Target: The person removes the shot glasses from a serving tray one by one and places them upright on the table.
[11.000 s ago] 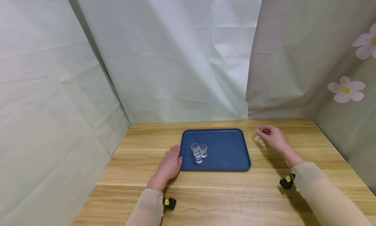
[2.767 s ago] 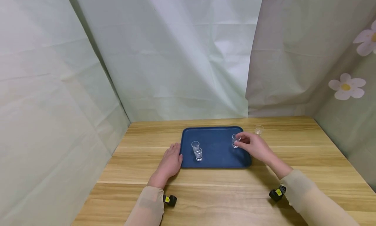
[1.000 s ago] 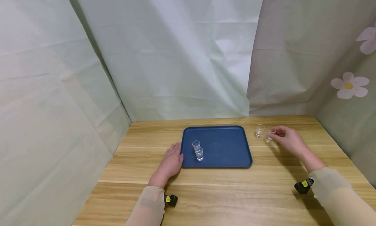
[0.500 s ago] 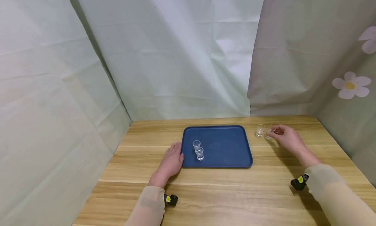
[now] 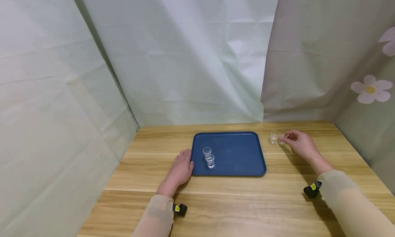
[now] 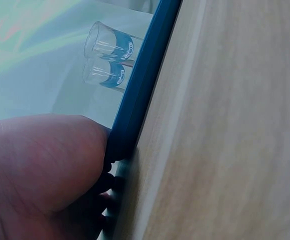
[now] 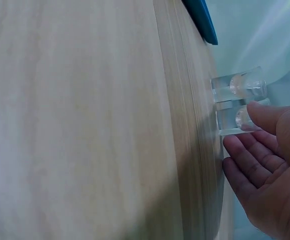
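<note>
My right hand [image 5: 300,145] pinches a clear shot glass [image 5: 282,140] between thumb and fingers, on the table just right of the tray. Close against its left side stands another clear shot glass [image 5: 274,137], upright; in the right wrist view this second glass [image 7: 245,85] sits right beside the held one [image 7: 227,121]. Two more shot glasses [image 5: 211,162] stand close together on the left part of the blue tray [image 5: 236,154]. With fingers extended, my left hand [image 5: 179,168] lies on the table along the tray's left edge, its thumb side touching the rim [image 6: 140,90].
The wooden table [image 5: 231,206] carries the tray near its back edge. Pale fabric [image 5: 197,76] hangs behind and on both sides, with white flowers printed at the right. A small black camera [image 5: 312,189] is on each wrist.
Eleven seconds ago three glasses stood on the tray. One was since lifted off rightward to the table. Over the last second it has slid left against the other glass. My left hand stays put.
</note>
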The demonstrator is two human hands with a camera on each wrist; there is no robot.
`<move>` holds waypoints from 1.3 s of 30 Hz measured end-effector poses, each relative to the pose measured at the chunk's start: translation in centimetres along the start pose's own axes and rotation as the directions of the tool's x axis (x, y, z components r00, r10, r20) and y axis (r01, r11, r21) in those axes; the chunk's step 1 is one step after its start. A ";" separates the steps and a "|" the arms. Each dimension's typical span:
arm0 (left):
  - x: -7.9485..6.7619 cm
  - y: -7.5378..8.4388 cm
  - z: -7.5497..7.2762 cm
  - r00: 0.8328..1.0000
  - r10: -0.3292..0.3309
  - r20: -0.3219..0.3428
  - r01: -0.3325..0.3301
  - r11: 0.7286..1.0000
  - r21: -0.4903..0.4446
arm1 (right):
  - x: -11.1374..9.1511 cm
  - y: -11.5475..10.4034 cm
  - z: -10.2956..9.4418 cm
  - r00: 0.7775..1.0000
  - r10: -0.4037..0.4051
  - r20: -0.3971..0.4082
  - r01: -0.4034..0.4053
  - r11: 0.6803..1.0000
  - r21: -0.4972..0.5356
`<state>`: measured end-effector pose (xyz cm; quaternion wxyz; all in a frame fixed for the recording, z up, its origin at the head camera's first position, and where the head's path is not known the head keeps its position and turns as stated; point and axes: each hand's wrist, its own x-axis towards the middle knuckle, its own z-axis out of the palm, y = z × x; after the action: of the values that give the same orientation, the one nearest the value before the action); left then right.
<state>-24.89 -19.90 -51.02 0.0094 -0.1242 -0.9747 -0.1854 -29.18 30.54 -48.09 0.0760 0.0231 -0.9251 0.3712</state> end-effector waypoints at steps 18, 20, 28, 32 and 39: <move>0.1 0.3 -0.1 1.000 0.003 0.000 -0.003 1.000 0.001 | 0.1 -0.1 -0.1 1.000 0.020 0.008 -0.020 1.000 0.019; 0.1 0.4 -0.1 1.000 0.003 0.002 -0.003 1.000 0.001 | 0.0 -0.2 -0.2 1.000 0.018 0.019 -0.019 1.000 0.025; 0.1 0.3 -0.1 1.000 -0.004 0.003 0.004 1.000 -0.003 | 0.1 -1.5 -0.9 0.996 0.036 0.087 -0.043 0.996 0.080; 0.1 0.4 -0.1 1.000 0.000 0.000 0.000 1.000 -0.005 | -0.1 -2.8 -1.4 0.995 0.020 0.097 -0.027 0.997 0.068; 0.3 0.3 -0.1 1.000 -0.004 0.007 0.004 1.000 -0.006 | -0.5 -5.5 -1.0 0.992 -0.047 0.113 0.038 0.997 0.074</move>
<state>-25.16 -19.63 -50.78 0.0052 -0.1229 -0.9744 -0.1880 -28.03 27.30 -43.71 0.0297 0.0668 -0.9133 0.4006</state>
